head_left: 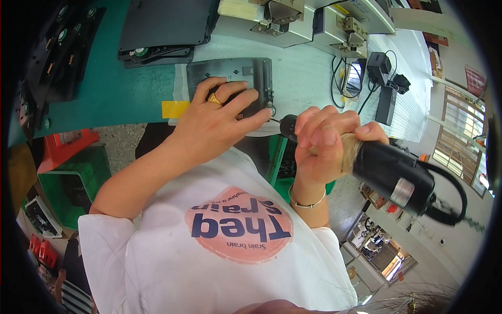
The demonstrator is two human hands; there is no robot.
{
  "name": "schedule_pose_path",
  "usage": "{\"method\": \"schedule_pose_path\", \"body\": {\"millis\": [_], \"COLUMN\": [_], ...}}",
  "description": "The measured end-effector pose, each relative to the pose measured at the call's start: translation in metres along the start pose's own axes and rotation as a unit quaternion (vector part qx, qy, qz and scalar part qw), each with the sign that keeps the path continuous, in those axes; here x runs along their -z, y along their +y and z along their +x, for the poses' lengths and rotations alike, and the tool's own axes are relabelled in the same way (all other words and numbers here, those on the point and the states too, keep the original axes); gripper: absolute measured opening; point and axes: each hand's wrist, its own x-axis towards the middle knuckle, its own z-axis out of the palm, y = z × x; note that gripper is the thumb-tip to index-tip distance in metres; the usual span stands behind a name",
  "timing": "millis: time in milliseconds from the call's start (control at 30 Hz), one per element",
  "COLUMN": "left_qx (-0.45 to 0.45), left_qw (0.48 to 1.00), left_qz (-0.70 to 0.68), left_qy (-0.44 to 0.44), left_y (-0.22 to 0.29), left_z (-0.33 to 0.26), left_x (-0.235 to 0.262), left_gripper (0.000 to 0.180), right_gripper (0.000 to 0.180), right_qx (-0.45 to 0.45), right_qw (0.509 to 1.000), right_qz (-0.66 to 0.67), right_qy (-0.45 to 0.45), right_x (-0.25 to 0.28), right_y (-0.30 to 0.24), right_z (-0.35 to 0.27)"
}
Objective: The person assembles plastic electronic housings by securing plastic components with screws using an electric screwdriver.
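Note:
A dark, flat rectangular plastic panel [209, 69] lies near the front edge of the bench. My left hand [222, 107] rests over it with the fingers spread, pressing on its surface; a ring shows on one finger. My right hand [327, 138] is wrapped round a black corded electric screwdriver [392, 175] with tan wrapping on its grip. The screwdriver is held tilted, its thin bit at the panel's near right corner, beside a small round part [271, 111]. Whether the bit sits in a screw is too small to tell.
Stacked dark panels [164, 23] lie behind left, and more panels with round parts [63, 52] stand at far left. Grey metal boxes [293, 31] line the back. Black adapters [380, 68] with cables lie at right. Below the bench is a green crate [76, 178].

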Motion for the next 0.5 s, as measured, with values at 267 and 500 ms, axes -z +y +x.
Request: {"method": "schedule_pose_path", "body": {"millis": [267, 500], "left_qx": [0.005, 0.006], "left_qw": [1.000, 1.000], "left_qz": [-0.004, -0.002], "left_qy": [0.004, 0.011], "left_y": [0.0001, -0.0008], "left_z": [-0.0001, 0.0005], "left_x": [-0.0004, -0.0025], "left_gripper": [0.046, 0.046], "right_gripper": [0.058, 0.051], "right_qx": [-0.013, 0.031], "right_qw": [0.999, 0.994], "right_qz": [-0.015, -0.086], "right_qy": [0.026, -0.062], "right_x": [-0.0058, -0.0047], "right_y": [-0.0043, 0.0032], "right_z": [0.0019, 0.0021]}}
